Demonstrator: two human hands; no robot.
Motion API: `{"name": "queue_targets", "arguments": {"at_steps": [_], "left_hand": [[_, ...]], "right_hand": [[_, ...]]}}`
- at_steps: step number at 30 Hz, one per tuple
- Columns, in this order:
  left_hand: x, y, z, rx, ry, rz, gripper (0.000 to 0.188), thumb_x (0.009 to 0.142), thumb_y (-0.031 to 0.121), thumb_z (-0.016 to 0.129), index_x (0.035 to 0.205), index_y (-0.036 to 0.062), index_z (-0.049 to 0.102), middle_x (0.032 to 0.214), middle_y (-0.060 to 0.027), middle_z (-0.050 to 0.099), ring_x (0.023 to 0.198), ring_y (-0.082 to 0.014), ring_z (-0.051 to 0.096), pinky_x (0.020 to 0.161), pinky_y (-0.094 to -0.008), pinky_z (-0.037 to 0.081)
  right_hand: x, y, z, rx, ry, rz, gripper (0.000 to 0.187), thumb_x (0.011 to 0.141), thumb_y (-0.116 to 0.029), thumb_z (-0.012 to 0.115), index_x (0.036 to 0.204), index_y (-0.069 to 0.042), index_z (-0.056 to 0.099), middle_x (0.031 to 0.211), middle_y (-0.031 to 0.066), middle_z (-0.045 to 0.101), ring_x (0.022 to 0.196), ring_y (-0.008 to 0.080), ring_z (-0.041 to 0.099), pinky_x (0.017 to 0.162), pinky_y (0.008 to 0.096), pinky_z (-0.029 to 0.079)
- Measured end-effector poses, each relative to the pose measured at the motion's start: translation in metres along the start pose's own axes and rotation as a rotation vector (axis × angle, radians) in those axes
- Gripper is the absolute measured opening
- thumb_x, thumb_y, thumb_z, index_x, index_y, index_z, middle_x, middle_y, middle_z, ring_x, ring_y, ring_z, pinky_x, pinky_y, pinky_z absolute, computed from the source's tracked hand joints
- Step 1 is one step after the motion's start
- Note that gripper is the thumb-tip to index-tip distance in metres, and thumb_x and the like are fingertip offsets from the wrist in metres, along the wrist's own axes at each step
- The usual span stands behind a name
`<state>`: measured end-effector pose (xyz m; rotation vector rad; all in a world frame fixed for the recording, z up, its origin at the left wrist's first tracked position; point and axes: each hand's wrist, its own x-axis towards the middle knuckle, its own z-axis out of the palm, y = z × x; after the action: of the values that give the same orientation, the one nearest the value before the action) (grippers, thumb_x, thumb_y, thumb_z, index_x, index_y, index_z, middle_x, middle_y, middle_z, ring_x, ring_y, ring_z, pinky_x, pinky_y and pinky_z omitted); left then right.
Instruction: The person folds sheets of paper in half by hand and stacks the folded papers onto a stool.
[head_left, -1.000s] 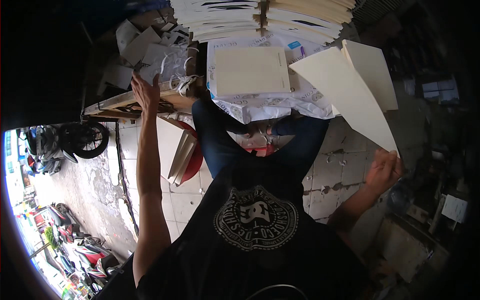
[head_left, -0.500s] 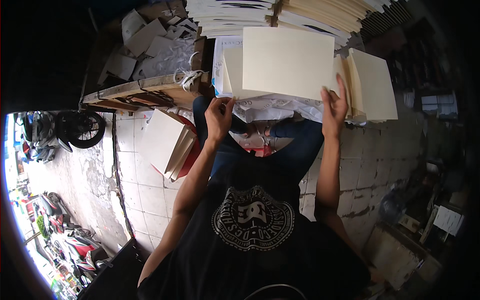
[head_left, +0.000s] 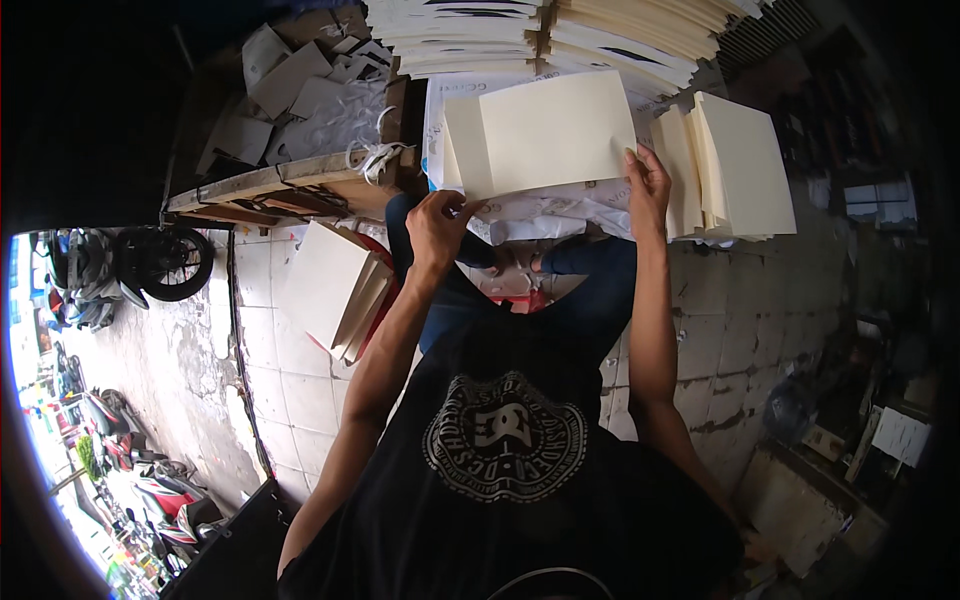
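A large blank cream card sheet (head_left: 555, 130) lies slanted over the work surface in front of me. Along its left side shows a narrower cream panel (head_left: 466, 145); whether that is a folded flap or a separate sheet, I cannot tell. My right hand (head_left: 648, 190) pinches the sheet at its right edge, thumb on top. At the lower left corner of the card, my left hand (head_left: 438, 228) has its fingers curled and pressed together, its fingertips at the edge. Printed white wrapping paper (head_left: 535, 207) spreads beneath, crumpled along the near edge.
Tall stacks of white sheets (head_left: 455, 35) and cream sheets (head_left: 640, 35) stand behind. Folded cream cards (head_left: 745, 165) lie at the right. More cards (head_left: 335, 285) rest on a red stool (head_left: 378, 325) by my left leg. A wooden bin (head_left: 270, 185) holds paper scraps at left.
My right hand has moved left and slightly up, carrying the sheet's right edge with it. The sheet has shifted left and tilted, uncovering printed paper behind it. My left hand stays almost in place.
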<state>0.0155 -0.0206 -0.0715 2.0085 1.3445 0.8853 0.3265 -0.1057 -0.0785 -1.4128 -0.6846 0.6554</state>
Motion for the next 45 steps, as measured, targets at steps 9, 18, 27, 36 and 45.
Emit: {"name": "queue_targets", "arguments": {"at_steps": [9, 18, 27, 36, 45], "left_hand": [[0.001, -0.012, -0.007, -0.158, -0.102, -0.048, 0.023, 0.079, 0.018, 0.082, 0.091, -0.0005, 0.076, 0.085, -0.0169, 0.074, 0.072, -0.0228, 0.073, 0.066, -0.0315, 0.055], [0.0, -0.011, -0.006, -0.064, -0.073, 0.033, 0.023, 0.08, 0.02, 0.08, 0.091, -0.0001, 0.076, 0.084, -0.0158, 0.073, 0.074, -0.0272, 0.073, 0.067, -0.0335, 0.056], [-0.002, -0.012, -0.003, -0.056, -0.069, -0.001, 0.022, 0.081, 0.019, 0.079, 0.09, -0.0006, 0.075, 0.082, -0.0157, 0.072, 0.071, -0.0279, 0.071, 0.065, -0.034, 0.055], [-0.004, -0.01, -0.004, -0.063, -0.029, 0.041, 0.021, 0.081, 0.019, 0.079, 0.089, 0.0001, 0.075, 0.084, -0.0164, 0.072, 0.074, -0.029, 0.072, 0.067, -0.0347, 0.056], [-0.002, -0.009, -0.003, 0.002, -0.045, 0.084, 0.023, 0.081, 0.022, 0.079, 0.09, 0.0009, 0.076, 0.082, -0.0159, 0.072, 0.073, -0.0295, 0.071, 0.067, -0.0352, 0.055]], "right_hand": [[0.003, 0.034, 0.023, -0.183, -0.02, -0.114, 0.033, 0.098, -0.021, 0.066, 0.118, 0.005, 0.063, 0.09, 0.0037, 0.069, 0.082, 0.0075, 0.059, 0.073, 0.0238, 0.047], [0.001, -0.002, 0.022, 0.045, 0.09, -0.152, 0.026, 0.1, -0.017, 0.063, 0.117, 0.002, 0.065, 0.098, 0.0014, 0.069, 0.089, 0.007, 0.061, 0.081, 0.0233, 0.047], [0.004, 0.019, 0.028, -0.423, 0.046, -0.161, 0.022, 0.099, -0.018, 0.064, 0.112, -0.001, 0.065, 0.082, -0.0009, 0.066, 0.073, 0.0034, 0.054, 0.066, 0.0209, 0.041], [0.004, 0.013, 0.033, -0.064, 0.03, -0.153, 0.021, 0.098, -0.013, 0.064, 0.115, -0.001, 0.063, 0.083, -0.0005, 0.065, 0.075, 0.0027, 0.054, 0.07, 0.0208, 0.044], [0.004, 0.029, 0.035, -0.126, 0.023, -0.137, 0.023, 0.098, -0.015, 0.066, 0.115, -0.001, 0.064, 0.089, 0.0012, 0.068, 0.08, 0.0044, 0.059, 0.071, 0.0213, 0.045]]}}
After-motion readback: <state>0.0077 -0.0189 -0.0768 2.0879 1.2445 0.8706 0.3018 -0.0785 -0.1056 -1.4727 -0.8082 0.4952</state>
